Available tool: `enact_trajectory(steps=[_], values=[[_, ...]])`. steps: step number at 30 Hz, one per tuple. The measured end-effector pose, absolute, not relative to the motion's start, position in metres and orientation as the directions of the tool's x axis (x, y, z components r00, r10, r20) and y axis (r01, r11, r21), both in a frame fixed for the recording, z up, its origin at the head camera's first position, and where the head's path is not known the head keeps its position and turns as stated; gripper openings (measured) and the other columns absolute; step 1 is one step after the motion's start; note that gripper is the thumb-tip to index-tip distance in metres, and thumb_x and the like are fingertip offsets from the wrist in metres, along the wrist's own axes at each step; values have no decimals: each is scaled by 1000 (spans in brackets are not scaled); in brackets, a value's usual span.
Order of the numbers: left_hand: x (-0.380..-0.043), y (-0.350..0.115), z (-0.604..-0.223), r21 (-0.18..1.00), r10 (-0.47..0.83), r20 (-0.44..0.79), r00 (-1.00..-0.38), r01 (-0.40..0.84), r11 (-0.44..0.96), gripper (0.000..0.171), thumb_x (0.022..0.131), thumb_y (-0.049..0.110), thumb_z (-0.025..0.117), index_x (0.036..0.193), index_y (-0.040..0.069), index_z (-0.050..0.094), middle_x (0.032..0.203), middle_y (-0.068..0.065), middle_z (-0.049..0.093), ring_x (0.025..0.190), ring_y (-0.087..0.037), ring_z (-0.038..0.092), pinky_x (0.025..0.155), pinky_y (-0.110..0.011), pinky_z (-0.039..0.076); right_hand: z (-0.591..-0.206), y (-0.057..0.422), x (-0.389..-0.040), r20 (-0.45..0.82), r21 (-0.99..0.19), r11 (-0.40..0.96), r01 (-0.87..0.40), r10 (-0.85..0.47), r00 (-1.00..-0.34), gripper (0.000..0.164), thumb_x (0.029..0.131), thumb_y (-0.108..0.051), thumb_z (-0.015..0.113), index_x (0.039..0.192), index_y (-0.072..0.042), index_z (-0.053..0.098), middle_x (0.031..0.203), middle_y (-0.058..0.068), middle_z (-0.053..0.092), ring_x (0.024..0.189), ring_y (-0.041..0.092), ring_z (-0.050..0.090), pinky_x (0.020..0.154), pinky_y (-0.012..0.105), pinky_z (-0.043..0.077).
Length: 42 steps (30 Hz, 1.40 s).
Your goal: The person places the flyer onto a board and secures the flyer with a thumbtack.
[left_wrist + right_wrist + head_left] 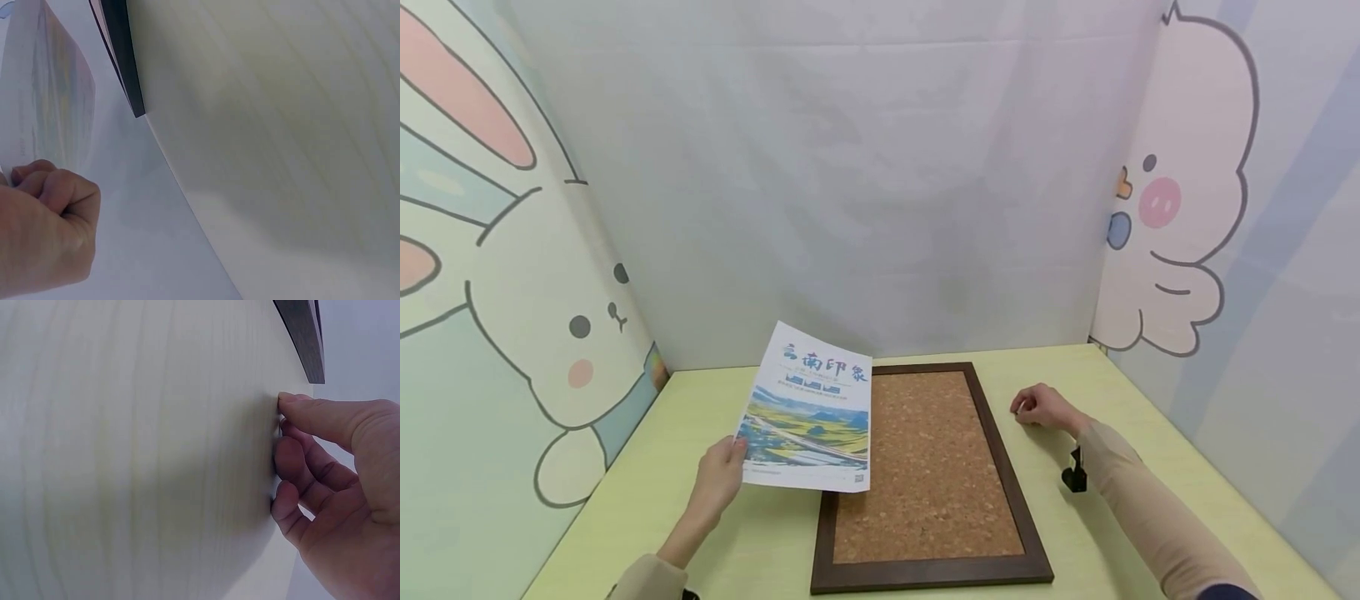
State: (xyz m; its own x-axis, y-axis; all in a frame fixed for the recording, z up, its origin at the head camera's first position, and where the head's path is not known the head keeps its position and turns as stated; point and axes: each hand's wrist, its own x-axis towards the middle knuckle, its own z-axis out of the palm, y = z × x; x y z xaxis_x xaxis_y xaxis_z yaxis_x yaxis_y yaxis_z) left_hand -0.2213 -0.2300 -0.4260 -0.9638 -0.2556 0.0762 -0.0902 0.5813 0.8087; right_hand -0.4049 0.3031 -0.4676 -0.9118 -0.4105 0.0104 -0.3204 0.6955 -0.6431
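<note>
My left hand grips a printed poster by its lower left edge, thumb on the printed face. The sheet bears blue Chinese lettering above a landscape of fields and mountains. It is held up, tilted, and overlaps the left part of a cork board with a dark brown frame. To the right of the board, my right hand rests with loosely curled fingers, fingertips right at the tabletop; thumb and forefinger are close together and nothing shows between them. The board's upper left part is hidden behind the poster.
The board lies on a pale yellow table. A grey curtain hangs behind it. Side panels carry a cartoon rabbit at left and a white cartoon character at right. A black wrist device sits at the right sleeve.
</note>
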Motion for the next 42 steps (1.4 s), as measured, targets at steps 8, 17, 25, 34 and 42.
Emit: enact_trajectory(steps=[8, 17, 25, 34, 42], values=[[-221, -204, -430, 840, -246, 86, -965, -63, 539, 37, 104, 16, 36, 117, -12, 57, 93, -22, 69, 66, -15, 53, 53, -26, 37, -470, 303, -403, -7, -650, 699, -296, -395, -918, 10, 83, -1, 68, 93, 1, 69, 74, 3, 61, 65, 12, 49, 58, 24, 41], [-220, -173, -436, 868, -209, 76, -975, -38, 494, 36, 104, 15, 38, 119, -11, 57, 81, -16, 68, 53, -12, 44, 43, -23, 31, -472, 304, -403, -19, -656, 701, -279, -386, -922, 11, 83, -1, 68, 94, 1, 69, 73, 3, 59, 66, 14, 49, 58, 25, 41], [-220, -149, -442, 904, -148, 57, -987, -12, 427, 34, 104, 15, 37, 117, -9, 57, 65, -4, 58, 42, -9, 37, 38, -19, 28, -469, 305, -403, -14, -648, 704, -289, -390, -921, 11, 84, -2, 68, 95, 2, 69, 73, 3, 60, 65, 13, 49, 58, 25, 41], [-218, -124, -449, 926, -82, 14, -997, -17, 377, 35, 105, 16, 35, 118, -9, 55, 72, -7, 64, 42, -8, 38, 38, -19, 31, -469, 306, -403, 13, -643, 698, -316, -403, -915, 11, 83, -3, 69, 93, 2, 70, 71, 4, 61, 61, 8, 48, 57, 23, 40], [-211, -108, -446, 966, 33, -66, -997, -56, 253, 36, 105, 18, 31, 122, -8, 49, 67, -3, 62, 40, -6, 39, 40, -20, 35, -468, 305, -405, 4, -638, 707, -305, -393, -919, 12, 82, -2, 69, 94, 0, 70, 72, 4, 61, 62, 11, 50, 55, 25, 41]])
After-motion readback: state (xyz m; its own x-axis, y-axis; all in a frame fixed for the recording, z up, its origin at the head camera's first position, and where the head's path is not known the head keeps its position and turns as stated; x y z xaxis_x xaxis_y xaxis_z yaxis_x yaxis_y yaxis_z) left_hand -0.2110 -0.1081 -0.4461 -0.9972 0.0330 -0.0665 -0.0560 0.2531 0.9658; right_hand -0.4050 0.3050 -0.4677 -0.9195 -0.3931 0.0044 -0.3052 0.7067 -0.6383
